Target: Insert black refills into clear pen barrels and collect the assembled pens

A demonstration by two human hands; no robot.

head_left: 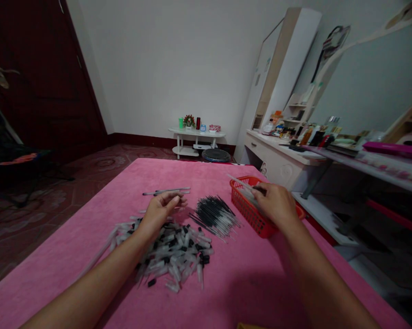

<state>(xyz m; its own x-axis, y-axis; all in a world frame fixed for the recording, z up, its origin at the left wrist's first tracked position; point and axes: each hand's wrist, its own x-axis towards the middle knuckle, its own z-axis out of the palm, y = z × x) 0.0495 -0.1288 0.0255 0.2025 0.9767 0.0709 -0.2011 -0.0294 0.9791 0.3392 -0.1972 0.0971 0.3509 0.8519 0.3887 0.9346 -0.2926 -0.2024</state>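
Observation:
My left hand (167, 205) hovers over a loose heap of clear pen caps and black plugs (183, 249), fingers loosely apart and nothing visible in them. Just beyond it lie a few slim pens (165, 191). At the red plastic basket (249, 212) my right hand (274, 201) has its fingers closed on a clear pen barrel (239, 180), which slants up over the far rim; its lower part is hidden by the fingers. Between my hands, a fanned pile of black-ink pen refills (216, 214) rests on the pink cloth.
The pink-covered table (247, 283) fills the foreground. On the right stand a white dressing table (277, 155) with bottles and a mirror. A low white stand (195, 132) is against the back wall, a dark red door (44, 82) at left, and a folding chair (14, 155) near it.

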